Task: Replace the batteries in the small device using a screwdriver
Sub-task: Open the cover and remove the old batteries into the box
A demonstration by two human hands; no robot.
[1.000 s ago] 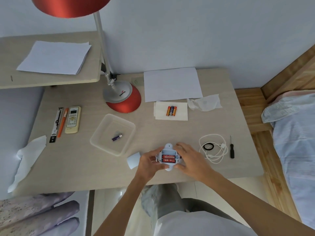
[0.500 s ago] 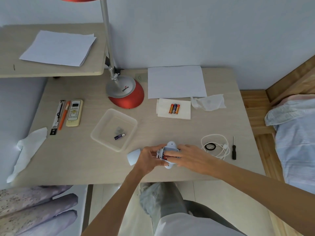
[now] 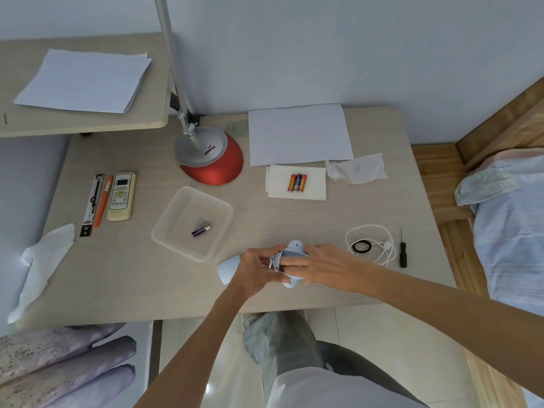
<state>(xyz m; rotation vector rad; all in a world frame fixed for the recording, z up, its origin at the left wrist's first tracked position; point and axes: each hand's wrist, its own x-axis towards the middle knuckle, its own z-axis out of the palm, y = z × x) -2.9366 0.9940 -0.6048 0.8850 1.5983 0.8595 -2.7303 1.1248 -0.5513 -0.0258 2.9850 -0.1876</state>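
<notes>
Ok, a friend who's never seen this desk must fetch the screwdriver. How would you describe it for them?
Find the desk and go to its right edge, the side by the bed. Just right of the coiled white cable lies the screwdriver. It is the only straight, thin tool there: black handle, bare metal shaft pointing towards the wall.

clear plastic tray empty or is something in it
Not empty: a purple battery lies inside the clear tray.

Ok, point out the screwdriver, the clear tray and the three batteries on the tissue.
screwdriver (image 3: 403, 255), head view, black handle.
clear tray (image 3: 188, 215), head view, bare floor.
three batteries (image 3: 298, 182), head view, middle battery.
</notes>
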